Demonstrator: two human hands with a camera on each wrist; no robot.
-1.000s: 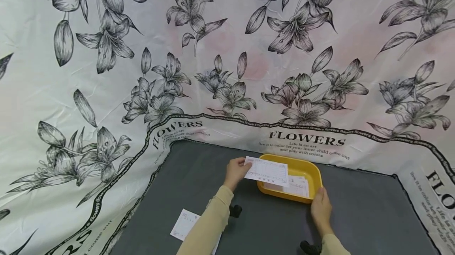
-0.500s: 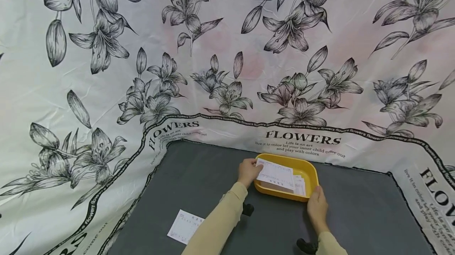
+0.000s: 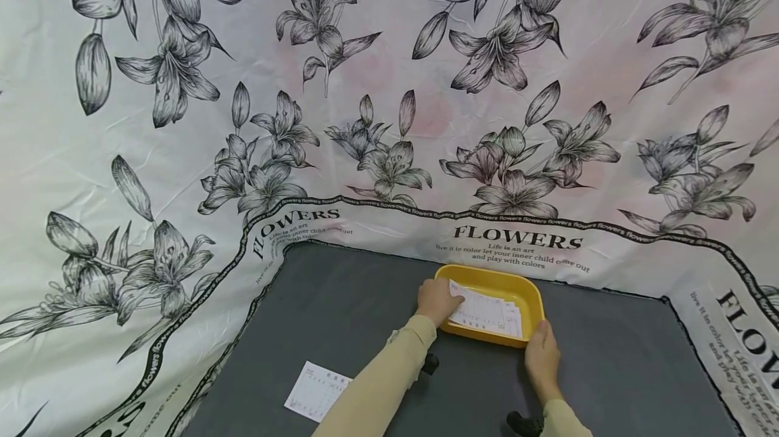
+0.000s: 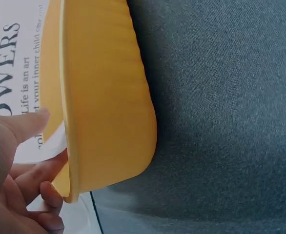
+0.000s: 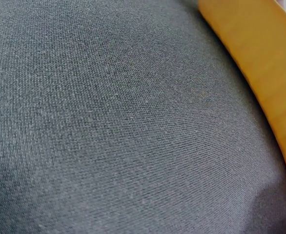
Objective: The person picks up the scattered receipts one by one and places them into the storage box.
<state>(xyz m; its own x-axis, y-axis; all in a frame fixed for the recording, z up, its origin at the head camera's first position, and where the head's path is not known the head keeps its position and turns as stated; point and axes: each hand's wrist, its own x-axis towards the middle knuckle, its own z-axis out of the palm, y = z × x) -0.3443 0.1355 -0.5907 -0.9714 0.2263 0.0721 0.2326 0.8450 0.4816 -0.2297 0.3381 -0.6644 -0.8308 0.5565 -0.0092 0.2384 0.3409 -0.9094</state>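
Observation:
A yellow plastic tray (image 3: 533,298) stands near the back of the dark grey tabletop, with several white printed paper sheets inside. My left hand (image 3: 435,300) reaches over the tray's left end and holds a printed paper sheet (image 3: 476,308) above the others. In the left wrist view, the thumb (image 4: 33,124) lies over that sheet's curled edge and the fingers are beneath it, by the tray rim (image 4: 69,146). My right hand (image 3: 541,359) grips the tray's right front corner. The right wrist view shows mostly grey cloth and the tray wall (image 5: 260,63); the hand is almost wholly out of it.
Another printed sheet (image 3: 316,389) lies at the front left of the tabletop (image 3: 621,362), partly behind my left sleeve (image 3: 383,383). A flower-printed cloth (image 3: 389,119) hangs behind the table and along both sides.
My left hand has moved right and down, bringing its sheet from above the tray's left edge into the tray over the other sheets. The right hand stays at the tray's corner.

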